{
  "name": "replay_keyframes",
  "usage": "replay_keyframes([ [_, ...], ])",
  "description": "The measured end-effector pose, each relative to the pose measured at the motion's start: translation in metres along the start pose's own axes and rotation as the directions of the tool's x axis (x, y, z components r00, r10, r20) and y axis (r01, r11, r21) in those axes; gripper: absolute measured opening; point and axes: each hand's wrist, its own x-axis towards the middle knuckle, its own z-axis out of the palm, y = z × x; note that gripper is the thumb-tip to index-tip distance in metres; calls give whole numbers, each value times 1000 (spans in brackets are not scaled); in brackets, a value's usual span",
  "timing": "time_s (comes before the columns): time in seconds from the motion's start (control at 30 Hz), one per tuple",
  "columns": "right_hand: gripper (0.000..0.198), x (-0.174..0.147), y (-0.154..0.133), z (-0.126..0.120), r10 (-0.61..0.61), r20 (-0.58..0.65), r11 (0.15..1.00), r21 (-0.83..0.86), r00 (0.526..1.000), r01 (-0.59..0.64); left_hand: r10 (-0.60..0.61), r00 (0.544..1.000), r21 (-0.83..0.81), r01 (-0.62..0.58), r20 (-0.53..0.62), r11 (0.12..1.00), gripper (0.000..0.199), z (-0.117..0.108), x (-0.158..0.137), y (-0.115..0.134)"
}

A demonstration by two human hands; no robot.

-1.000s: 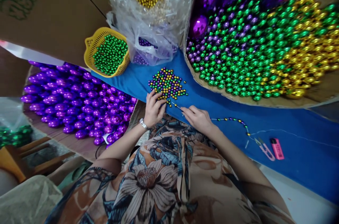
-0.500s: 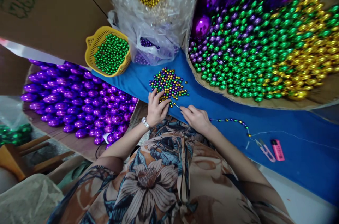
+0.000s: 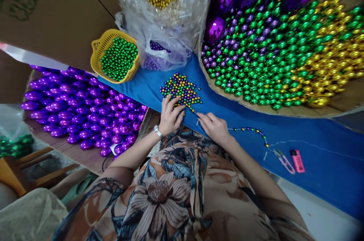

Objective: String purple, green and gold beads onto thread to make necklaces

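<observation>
A loose pile of small purple, green and gold beads [image 3: 179, 86] lies on the blue cloth. My left hand [image 3: 170, 118], with a silver watch on the wrist, rests at the pile's near edge, its fingers spread and bent over the beads. My right hand [image 3: 213, 128] is closed in a pinch on a thin needle [image 3: 195, 112], which points at the pile; a few beads sit at its tip. From behind that hand a thread strung with spaced beads [image 3: 250, 129] runs right across the cloth.
Pink-handled snips [image 3: 286, 162] and a pink lighter [image 3: 297, 161] lie at the right. A yellow basket [image 3: 96, 57] holds green beads. Plastic bags [image 3: 167, 53] of beads stand behind the pile. Boxes of shiny beads flank the cloth: purple [image 3: 85, 108] left, mixed colours [image 3: 270, 62] right.
My left fingers have come away from the needle tip and spread over the pile. My right hand has shifted slightly right, and beads now show at the needle's tip.
</observation>
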Motion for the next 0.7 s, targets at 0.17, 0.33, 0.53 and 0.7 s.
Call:
replay_keyframes([
  [0.17, 41, 1, 1, -5, 83, 11, 996, -15, 996, -83, 12, 1000, 36, -13, 11, 999, 26, 8, 10, 3],
  [0.33, 44, 5, -2, -7, 107, 37, 994, -10, 994, -106, 7, 1000, 55, -7, 2, 998, 24, 12, 17, 4],
  [0.53, 43, 7, 1, -5, 121, 24, 992, -21, 992, -121, 46, 999, 49, -45, -5, 998, 20, 10, 17, 1],
  [0.7, 43, 11, 0, -5, 109, 34, 994, -27, 993, -108, 67, 998, 52, -68, 6, 996, 15, 5, 10, 0],
])
